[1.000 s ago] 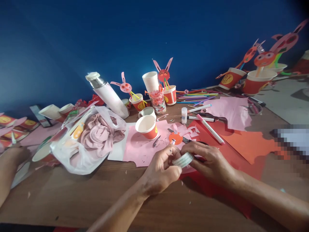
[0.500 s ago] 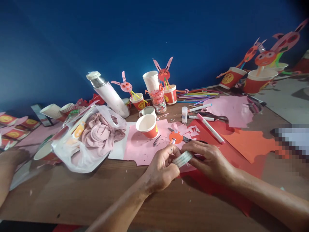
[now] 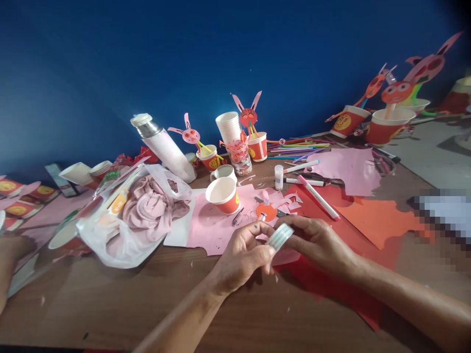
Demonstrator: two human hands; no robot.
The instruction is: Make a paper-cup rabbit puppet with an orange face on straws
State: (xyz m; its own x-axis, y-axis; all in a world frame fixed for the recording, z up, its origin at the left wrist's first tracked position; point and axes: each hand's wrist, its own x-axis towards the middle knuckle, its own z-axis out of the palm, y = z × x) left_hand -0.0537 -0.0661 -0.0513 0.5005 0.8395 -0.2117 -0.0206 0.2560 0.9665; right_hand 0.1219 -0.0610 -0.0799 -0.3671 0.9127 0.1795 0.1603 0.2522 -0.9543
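Note:
Between my two hands is a small pale, whitish-green strip point(image 3: 280, 236) with lines along it; its exact kind I cannot make out. My left hand point(image 3: 250, 252) pinches its near end between thumb and fingers. The curled fingers of my right hand point(image 3: 318, 240) close on its far edge, partly hidden behind it. Just beyond the fingers lie an orange paper disc point(image 3: 267, 212) and pink paper scraps point(image 3: 290, 200). A red-and-white paper cup point(image 3: 222, 196) stands upright on a pink sheet point(image 3: 202, 220) to the left, beside a small dark clip-like object point(image 3: 238, 216).
A plastic bag point(image 3: 121, 245) with pink cloth and a white flask point(image 3: 165, 147) stand left. Paper-cup rabbit figures point(image 3: 257, 146) line the blue wall. Markers point(image 3: 319, 197), coloured sticks and red paper point(image 3: 353, 274) lie right. Another person's hand point(image 3: 13, 252) is at the far left.
The strip has turned up and shows its flat, lined face more. My left thumb has shifted onto its near end, and the right fingers have opened slightly around it. The view has shifted slightly.

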